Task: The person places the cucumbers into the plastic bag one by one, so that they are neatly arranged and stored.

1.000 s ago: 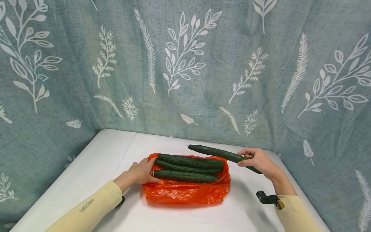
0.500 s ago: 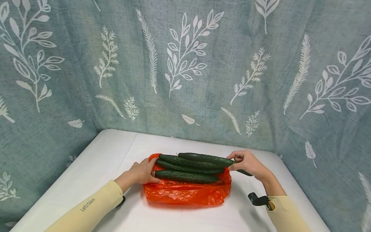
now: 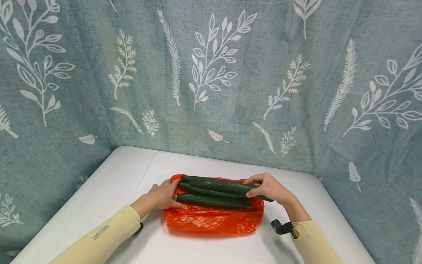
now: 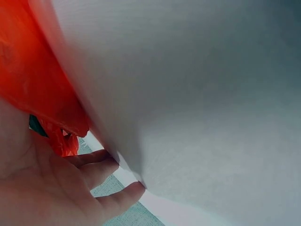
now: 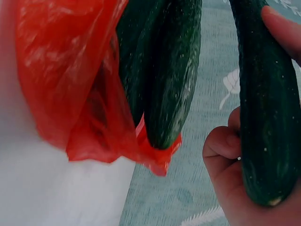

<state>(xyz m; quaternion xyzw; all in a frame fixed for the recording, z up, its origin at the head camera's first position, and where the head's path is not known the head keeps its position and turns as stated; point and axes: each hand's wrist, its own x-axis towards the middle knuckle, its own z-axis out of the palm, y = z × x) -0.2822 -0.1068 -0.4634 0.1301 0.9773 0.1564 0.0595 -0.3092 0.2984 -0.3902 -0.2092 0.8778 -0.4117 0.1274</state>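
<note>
An orange-red plastic bag (image 3: 211, 222) lies on the table with its mouth facing up and several dark green cucumbers (image 3: 211, 201) side by side inside. At the bag's left end, my left hand (image 3: 161, 196) holds the rim, thumb toward the front and index finger toward the back. Its other fingers (image 4: 120, 195) stretch down against the white surface in the left wrist view. My right hand (image 3: 268, 188) grips one cucumber (image 5: 268, 122) near its right end, thumb on one side and curled fingers on the other. That cucumber overlaps the bag's back part in the head view.
The white table (image 3: 128, 176) has a back edge along a blue-green curtain (image 3: 214, 73) with white leaf prints. Curtain also hangs at both sides. A dark wrist mount (image 3: 281, 227) sits at the right cuff.
My right hand has moved left and brought its cucumber from the upper right to over the bag's back part. The left hand has stayed at the bag's left end.
</note>
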